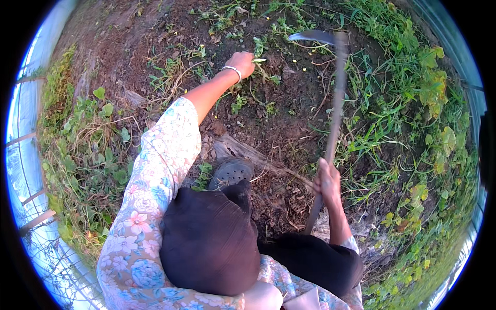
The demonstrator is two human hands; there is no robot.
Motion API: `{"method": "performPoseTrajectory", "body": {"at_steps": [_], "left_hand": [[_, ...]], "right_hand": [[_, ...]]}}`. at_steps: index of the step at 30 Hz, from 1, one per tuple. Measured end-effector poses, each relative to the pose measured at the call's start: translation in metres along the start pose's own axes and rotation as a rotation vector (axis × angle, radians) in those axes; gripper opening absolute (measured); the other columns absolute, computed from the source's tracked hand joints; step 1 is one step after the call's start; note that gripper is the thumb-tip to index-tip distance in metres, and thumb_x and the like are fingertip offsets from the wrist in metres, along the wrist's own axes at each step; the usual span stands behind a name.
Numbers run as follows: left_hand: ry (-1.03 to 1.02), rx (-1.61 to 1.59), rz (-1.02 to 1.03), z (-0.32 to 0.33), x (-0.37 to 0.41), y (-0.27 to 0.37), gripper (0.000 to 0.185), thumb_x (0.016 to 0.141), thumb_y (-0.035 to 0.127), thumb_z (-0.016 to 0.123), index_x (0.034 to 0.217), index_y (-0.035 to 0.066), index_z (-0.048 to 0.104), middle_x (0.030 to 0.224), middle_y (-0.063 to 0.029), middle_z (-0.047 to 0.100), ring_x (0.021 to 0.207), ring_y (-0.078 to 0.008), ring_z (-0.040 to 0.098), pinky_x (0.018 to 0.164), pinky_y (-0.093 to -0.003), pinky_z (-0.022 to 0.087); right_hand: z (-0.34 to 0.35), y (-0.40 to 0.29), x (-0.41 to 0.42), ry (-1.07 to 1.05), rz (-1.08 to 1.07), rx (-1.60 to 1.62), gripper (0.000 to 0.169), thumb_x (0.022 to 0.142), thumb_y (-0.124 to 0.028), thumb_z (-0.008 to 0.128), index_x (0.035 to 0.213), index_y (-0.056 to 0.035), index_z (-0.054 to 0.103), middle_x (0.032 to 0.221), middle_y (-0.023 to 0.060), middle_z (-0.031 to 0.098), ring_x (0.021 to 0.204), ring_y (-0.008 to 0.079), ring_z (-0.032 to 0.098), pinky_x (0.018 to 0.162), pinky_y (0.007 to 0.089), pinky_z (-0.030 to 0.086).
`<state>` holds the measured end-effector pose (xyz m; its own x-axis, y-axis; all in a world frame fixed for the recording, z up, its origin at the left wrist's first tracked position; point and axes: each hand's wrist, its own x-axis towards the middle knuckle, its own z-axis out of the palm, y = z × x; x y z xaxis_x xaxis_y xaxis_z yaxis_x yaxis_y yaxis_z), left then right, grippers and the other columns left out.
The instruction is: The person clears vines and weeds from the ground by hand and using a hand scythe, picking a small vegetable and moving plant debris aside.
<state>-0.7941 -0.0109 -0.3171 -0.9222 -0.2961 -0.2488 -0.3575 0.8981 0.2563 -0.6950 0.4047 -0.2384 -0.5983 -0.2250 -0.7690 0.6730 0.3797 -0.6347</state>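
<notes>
My right hand (327, 180) grips the long wooden handle (336, 112) of a sickle. Its curved metal blade (316, 36) points left at the top of the handle, just above the weedy soil. Stretched forward, my left hand (241, 65) has its fingers closed around a small green plant (260, 62) at ground level; its roots are hidden. A bracelet (233, 69) circles the left wrist. Low weeds (238, 104) grow in the brown soil on the near side of that hand.
A dark clog with holes (232, 172) is on my foot, beside a flat, dry piece of wood (252, 151). Dense grass (372, 128) and leafy vines (434, 97) cover the right side. More vines (89, 155) grow at left, near plastic sheeting on a frame (23, 162).
</notes>
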Motion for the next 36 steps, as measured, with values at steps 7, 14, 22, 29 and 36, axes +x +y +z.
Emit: {"method": "performPoseTrajectory", "body": {"at_steps": [7,14,22,29,36], "left_hand": [[-0.057,-0.155,-0.062,-0.030,-0.010,0.009,0.030,0.081,0.020,0.057,0.105,0.006,0.065,0.089,-0.0227,0.066,0.086,-0.0373,0.065,0.079,-0.0438,0.053],[-0.028,-0.324,-0.279,0.002,-0.036,-0.108,0.032,0.085,0.027,0.059,0.098,-0.001,0.066,0.088,-0.0240,0.067,0.076,-0.0385,0.065,0.072,-0.0435,0.052],[-0.182,-0.299,-0.432,-0.069,-0.073,-0.012,0.040,0.083,0.042,0.064,0.105,0.008,0.067,0.096,-0.0143,0.069,0.085,-0.0283,0.067,0.080,-0.0395,0.052],[-0.519,0.439,-0.159,-0.013,-0.104,0.017,0.047,0.081,0.044,0.062,0.105,0.003,0.067,0.109,-0.0173,0.066,0.101,-0.0296,0.065,0.084,-0.0378,0.052],[-0.496,0.263,-0.036,-0.012,-0.089,-0.030,0.027,0.083,0.019,0.053,0.096,0.001,0.069,0.101,-0.0244,0.065,0.095,-0.0372,0.064,0.084,-0.0412,0.052]], "right_hand": [[-0.036,0.077,-0.057,-0.185,0.233,0.075,0.035,0.095,-0.038,0.051,0.083,-0.0078,0.040,0.050,-0.0014,0.039,0.035,0.0095,0.038,0.031,0.0254,0.033],[-0.054,0.059,-0.040,-0.091,-0.011,0.203,0.045,0.093,-0.047,0.053,0.081,-0.0051,0.042,0.049,0.0003,0.041,0.035,0.0097,0.040,0.032,0.0244,0.032],[-0.015,0.037,-0.021,-0.157,0.019,-0.141,0.040,0.095,-0.042,0.053,0.089,-0.0033,0.045,0.051,-0.0005,0.042,0.036,0.0088,0.040,0.033,0.0239,0.032],[0.004,0.043,-0.023,-0.173,-0.003,0.001,0.040,0.095,-0.041,0.053,0.093,-0.0021,0.044,0.049,-0.0006,0.040,0.034,0.0093,0.039,0.032,0.0248,0.032],[-0.045,0.090,-0.058,-0.119,0.063,-0.381,0.031,0.090,-0.033,0.056,0.079,-0.0049,0.051,0.054,0.0006,0.046,0.047,0.0110,0.048,0.043,0.0302,0.038]]}}
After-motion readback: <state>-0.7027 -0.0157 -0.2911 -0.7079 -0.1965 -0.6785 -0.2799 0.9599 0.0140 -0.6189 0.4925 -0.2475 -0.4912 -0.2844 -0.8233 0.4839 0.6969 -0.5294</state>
